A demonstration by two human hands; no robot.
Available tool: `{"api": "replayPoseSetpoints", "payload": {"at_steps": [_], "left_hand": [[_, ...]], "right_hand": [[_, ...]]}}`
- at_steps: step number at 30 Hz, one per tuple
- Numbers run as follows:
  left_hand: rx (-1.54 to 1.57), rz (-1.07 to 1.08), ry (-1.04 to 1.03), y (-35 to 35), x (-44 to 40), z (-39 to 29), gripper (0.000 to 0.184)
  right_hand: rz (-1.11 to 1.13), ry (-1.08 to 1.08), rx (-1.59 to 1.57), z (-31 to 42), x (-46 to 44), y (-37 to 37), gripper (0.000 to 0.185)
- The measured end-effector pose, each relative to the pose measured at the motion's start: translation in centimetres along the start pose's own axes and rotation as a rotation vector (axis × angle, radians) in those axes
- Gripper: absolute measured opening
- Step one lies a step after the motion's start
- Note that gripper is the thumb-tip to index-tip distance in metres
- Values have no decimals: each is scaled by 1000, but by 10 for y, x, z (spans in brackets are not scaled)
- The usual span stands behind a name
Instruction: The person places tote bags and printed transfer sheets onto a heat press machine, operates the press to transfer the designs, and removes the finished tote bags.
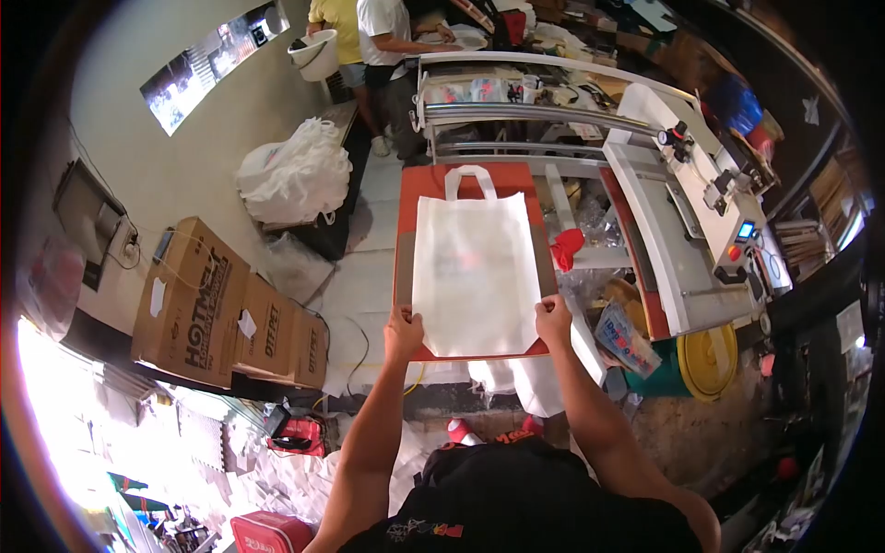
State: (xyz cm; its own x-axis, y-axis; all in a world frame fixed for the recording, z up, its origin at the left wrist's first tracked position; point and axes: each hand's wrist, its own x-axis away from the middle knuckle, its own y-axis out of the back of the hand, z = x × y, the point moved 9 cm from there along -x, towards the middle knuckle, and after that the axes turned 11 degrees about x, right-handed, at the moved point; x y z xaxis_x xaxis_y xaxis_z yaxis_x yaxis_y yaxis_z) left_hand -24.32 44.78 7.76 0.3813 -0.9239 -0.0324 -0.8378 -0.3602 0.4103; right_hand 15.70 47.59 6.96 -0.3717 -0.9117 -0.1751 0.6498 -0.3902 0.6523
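A white tote bag (pixel 475 276) lies flat on a red-orange board (pixel 410 198), its loop handle pointing away from me. A faint pinkish mark shows near the middle of the bag. At the bag's lower left edge, my left hand (pixel 403 334) is closed, with the edge pinched in its fingers. My right hand (pixel 554 323) grips the opposite edge in the same way, slightly higher. Parts of the fingertips are hidden.
A press machine (pixel 682 230) with metal rails stands to the right. Cardboard boxes (pixel 198 309) line the left wall, near a heap of white bags (pixel 297 175). Two people stand at the back, one beside a white bucket (pixel 316 57). A yellow lid (pixel 710 362) is at lower right.
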Motion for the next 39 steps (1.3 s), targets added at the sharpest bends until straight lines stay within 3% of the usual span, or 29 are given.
{"api": "replayPoseSetpoints", "payload": {"at_steps": [25, 31, 35, 39], "left_hand": [[136, 71, 3, -9, -7, 35, 30], [110, 31, -57, -7, -1, 28, 31], [115, 56, 12, -3, 1, 15, 30], [46, -30, -35, 4, 3, 16, 27]], "right_hand": [[-16, 71, -59, 0, -4, 4, 13], [62, 26, -100, -7, -1, -2, 19], [60, -17, -120, -8, -2, -2, 18], [-6, 68, -159, -2, -9, 10, 19]]}}
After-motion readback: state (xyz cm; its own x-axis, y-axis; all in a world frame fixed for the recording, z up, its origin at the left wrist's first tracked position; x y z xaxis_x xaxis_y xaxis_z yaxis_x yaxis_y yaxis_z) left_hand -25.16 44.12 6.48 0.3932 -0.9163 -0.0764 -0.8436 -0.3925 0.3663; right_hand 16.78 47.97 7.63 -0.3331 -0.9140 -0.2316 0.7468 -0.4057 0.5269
